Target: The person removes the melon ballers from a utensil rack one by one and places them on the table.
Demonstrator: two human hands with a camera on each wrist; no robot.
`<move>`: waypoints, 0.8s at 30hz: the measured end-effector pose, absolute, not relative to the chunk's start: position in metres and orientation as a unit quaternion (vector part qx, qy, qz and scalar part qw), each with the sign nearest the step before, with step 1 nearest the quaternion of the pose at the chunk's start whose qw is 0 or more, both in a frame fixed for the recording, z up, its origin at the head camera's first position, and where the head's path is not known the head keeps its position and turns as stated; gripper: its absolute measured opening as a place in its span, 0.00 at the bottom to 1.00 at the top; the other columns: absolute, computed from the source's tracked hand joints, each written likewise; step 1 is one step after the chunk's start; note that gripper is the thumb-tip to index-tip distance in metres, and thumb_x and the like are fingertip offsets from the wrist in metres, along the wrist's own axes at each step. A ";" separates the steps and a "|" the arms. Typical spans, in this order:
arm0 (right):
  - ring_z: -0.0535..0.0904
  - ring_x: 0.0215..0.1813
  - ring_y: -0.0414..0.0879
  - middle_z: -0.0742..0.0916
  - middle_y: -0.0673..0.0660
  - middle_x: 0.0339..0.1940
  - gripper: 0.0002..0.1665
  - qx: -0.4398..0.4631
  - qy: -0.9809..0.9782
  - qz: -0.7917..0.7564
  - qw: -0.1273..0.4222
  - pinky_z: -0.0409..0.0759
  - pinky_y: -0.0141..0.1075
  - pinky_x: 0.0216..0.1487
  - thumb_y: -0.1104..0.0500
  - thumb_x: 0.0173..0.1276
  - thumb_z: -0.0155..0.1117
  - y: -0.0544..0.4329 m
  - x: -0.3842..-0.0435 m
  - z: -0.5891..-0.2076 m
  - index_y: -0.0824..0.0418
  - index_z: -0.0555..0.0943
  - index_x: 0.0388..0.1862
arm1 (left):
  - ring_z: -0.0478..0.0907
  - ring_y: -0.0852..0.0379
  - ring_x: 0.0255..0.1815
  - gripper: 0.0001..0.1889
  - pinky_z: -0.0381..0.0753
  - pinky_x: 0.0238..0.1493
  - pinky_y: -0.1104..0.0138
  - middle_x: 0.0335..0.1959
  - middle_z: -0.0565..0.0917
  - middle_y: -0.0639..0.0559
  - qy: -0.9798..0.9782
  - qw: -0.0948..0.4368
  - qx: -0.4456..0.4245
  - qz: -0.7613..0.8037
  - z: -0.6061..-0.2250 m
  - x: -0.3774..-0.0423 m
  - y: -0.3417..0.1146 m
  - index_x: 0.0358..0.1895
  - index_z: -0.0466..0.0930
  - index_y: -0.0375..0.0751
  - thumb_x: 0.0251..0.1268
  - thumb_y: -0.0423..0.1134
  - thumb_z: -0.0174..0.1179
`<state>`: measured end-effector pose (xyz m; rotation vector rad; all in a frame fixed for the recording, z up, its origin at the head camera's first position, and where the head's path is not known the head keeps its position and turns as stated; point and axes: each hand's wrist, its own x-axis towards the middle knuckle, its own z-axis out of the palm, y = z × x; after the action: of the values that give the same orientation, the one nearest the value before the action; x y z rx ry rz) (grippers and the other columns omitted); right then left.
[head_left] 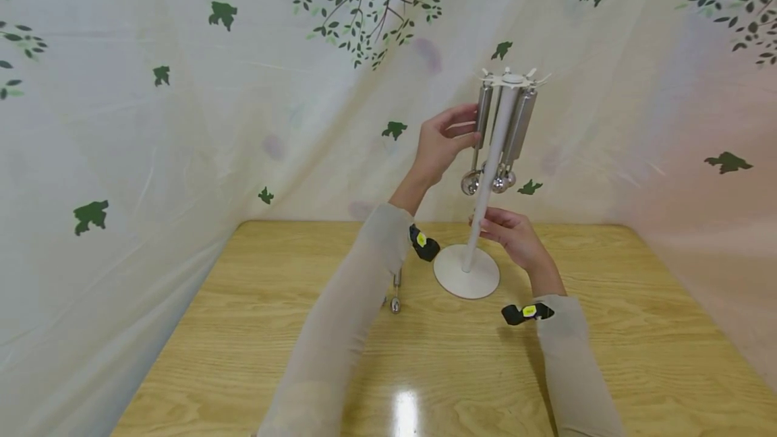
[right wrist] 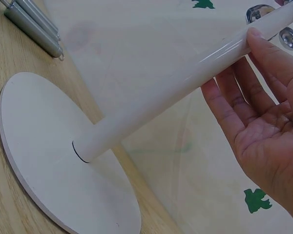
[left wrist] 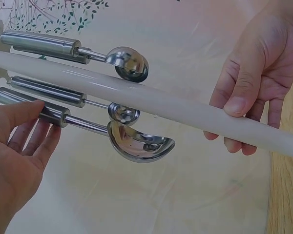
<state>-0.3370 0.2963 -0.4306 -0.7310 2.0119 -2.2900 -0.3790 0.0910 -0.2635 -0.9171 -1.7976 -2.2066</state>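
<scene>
A white utensil stand (head_left: 494, 147) rises from a round base (head_left: 466, 272) on the table. Several steel scoops hang by their handles from hooks on its top. My left hand (head_left: 442, 143) pinches the handle of one ice cream scoop (left wrist: 141, 144) between thumb and fingers; this scoop hangs at the stand's left side. Lower down, my right hand (head_left: 512, 235) holds the white pole (right wrist: 185, 80), thumb on one side and fingers on the other. More scoops (left wrist: 127, 61) hang across the pole from the left hand.
On the wooden table (head_left: 273, 329), partly hidden behind the left forearm, lie steel utensils (head_left: 396, 295); two of their handles (right wrist: 34, 27) show in the right wrist view. A pale curtain (head_left: 200, 127) with leaf and bird prints hangs behind the table.
</scene>
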 end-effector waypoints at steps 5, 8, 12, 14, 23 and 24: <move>0.88 0.52 0.40 0.91 0.50 0.48 0.17 -0.236 0.639 -0.732 0.002 0.87 0.33 0.55 0.71 0.77 0.54 0.297 -0.338 -0.431 0.63 0.85 0.58 | 0.84 0.37 0.58 0.23 0.89 0.54 0.61 0.59 0.83 0.31 -0.599 0.084 -0.311 -0.733 -0.264 -0.379 0.092 0.62 0.78 0.28 0.63 0.19 0.65; 0.88 0.52 0.40 0.91 0.49 0.48 0.17 -0.233 0.642 -0.731 0.004 0.87 0.33 0.56 0.71 0.78 0.54 0.297 -0.337 -0.430 0.71 0.80 0.61 | 0.84 0.36 0.57 0.23 0.89 0.53 0.61 0.58 0.83 0.31 -0.596 0.084 -0.312 -0.735 -0.263 -0.378 0.093 0.62 0.78 0.28 0.62 0.19 0.65; 0.88 0.52 0.40 0.91 0.48 0.48 0.18 -0.221 0.650 -0.727 0.005 0.87 0.33 0.56 0.68 0.78 0.56 0.298 -0.336 -0.430 0.74 0.78 0.62 | 0.84 0.34 0.57 0.23 0.90 0.51 0.62 0.57 0.84 0.30 -0.592 0.081 -0.311 -0.739 -0.264 -0.378 0.094 0.61 0.79 0.27 0.61 0.19 0.66; 0.88 0.52 0.39 0.91 0.47 0.48 0.16 -0.216 0.651 -0.728 0.006 0.87 0.33 0.56 0.68 0.77 0.57 0.297 -0.335 -0.430 0.68 0.82 0.59 | 0.83 0.33 0.56 0.23 0.90 0.51 0.62 0.57 0.84 0.30 -0.592 0.085 -0.313 -0.738 -0.264 -0.378 0.095 0.61 0.79 0.27 0.61 0.19 0.66; 0.88 0.52 0.40 0.91 0.50 0.49 0.17 -0.230 0.643 -0.730 0.005 0.87 0.34 0.56 0.70 0.77 0.55 0.298 -0.338 -0.431 0.57 0.86 0.56 | 0.86 0.37 0.54 0.23 0.90 0.48 0.63 0.55 0.86 0.33 -0.602 0.098 -0.300 -0.734 -0.264 -0.381 0.093 0.60 0.81 0.30 0.60 0.21 0.68; 0.88 0.52 0.40 0.91 0.50 0.49 0.17 -0.231 0.643 -0.730 0.006 0.87 0.34 0.56 0.70 0.77 0.55 0.298 -0.338 -0.432 0.57 0.86 0.55 | 0.86 0.38 0.53 0.22 0.90 0.48 0.63 0.55 0.86 0.34 -0.603 0.097 -0.295 -0.735 -0.263 -0.381 0.092 0.60 0.81 0.31 0.60 0.21 0.68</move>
<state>-0.3384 0.2983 -0.4315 -0.7222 2.0121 -2.2863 -0.3810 0.0923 -0.2634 -0.8752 -1.7856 -2.1767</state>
